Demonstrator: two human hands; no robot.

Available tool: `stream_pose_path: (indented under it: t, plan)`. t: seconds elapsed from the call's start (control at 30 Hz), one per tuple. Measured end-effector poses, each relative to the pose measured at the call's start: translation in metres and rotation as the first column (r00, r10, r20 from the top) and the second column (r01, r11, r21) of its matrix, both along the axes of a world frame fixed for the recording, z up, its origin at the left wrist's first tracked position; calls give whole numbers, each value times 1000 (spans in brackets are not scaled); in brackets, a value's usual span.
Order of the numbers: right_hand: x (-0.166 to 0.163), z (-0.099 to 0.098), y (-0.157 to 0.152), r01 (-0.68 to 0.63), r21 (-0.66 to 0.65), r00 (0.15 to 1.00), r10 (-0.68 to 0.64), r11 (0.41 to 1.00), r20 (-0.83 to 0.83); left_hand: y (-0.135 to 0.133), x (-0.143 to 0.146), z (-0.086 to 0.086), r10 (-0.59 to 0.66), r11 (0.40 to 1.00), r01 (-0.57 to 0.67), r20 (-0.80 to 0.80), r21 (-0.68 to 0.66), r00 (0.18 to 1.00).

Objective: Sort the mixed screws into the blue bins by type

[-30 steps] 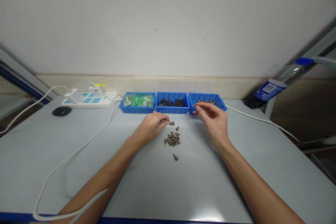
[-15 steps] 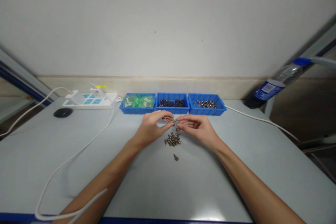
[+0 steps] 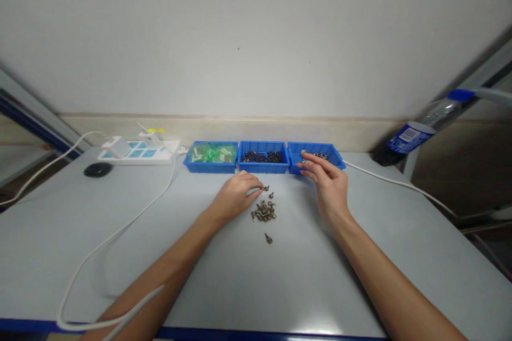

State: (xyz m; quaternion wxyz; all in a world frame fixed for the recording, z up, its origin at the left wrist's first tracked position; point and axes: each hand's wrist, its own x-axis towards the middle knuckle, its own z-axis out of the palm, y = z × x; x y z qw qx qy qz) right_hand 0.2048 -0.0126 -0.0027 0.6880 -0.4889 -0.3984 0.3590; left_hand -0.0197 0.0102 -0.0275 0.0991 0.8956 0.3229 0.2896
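My left hand rests on the grey table with its fingers pinched around a small metal screw at the top of a loose pile of screws. My right hand reaches to the front edge of the right blue bin, which holds silvery screws; its fingers are stretched out over the bin, and whether they pinch anything I cannot make out. One screw lies apart, nearer to me.
The middle blue bin holds dark screws and the left blue bin holds green and white plastic parts. A white power strip with cables and a black disc are at the left. A plastic bottle leans at the right.
My right hand left the meeting point with my left hand above the pile and moved right and back to the right bin. My left hand lowered slightly toward the pile.
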Motion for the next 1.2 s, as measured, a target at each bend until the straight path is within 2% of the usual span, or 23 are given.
stream_pose_path:
  t: [0.07, 0.2, 0.43, 0.57, 0.67, 0.77, 0.87, 1.03, 1.13, 1.2]
  plan:
    - [2, 0, 1, 30, -32, 999, -31, 999, -14, 1, 0, -3, 27, 1000, -27, 9, 6, 1000]
    - [1, -2, 0, -41, -62, 999, 43, 997, 20, 1, -1, -3, 65, 998, -66, 36, 16, 997]
    - [-5, -3, -4, -287, -106, 930, 303, 952, 207, 2, -4, 4, 81, 995, -78, 55, -58, 995]
    - [-8, -6, -6, -350, -167, 877, 386, 922, 288, 1, -3, 11, 91, 988, -67, 179, -136, 980]
    - [-10, -7, -8, -430, -192, 823, 470, 882, 318, -3, -1, 18, 67, 963, 22, 322, -267, 944]
    - [-11, -6, -10, -551, -221, 760, 593, 805, 266, -7, 1, 25, 54, 914, 135, 445, -381, 894]
    - [-11, -5, -11, -613, -239, 753, 648, 754, 115, -10, 2, 29, 90, 865, 186, 509, -466, 856]
    - [-12, -3, -11, -624, -193, 775, 632, 757, -28, -13, 6, 30, 173, 824, 202, 574, -530, 801]
    - [-12, -3, -12, -626, -179, 776, 628, 759, -53, -14, 10, 29, 165, 841, 199, 588, -503, 792]
    - [-10, -2, -11, -613, -186, 787, 615, 768, -52, -14, 13, 26, 143, 882, 160, 573, -444, 807]
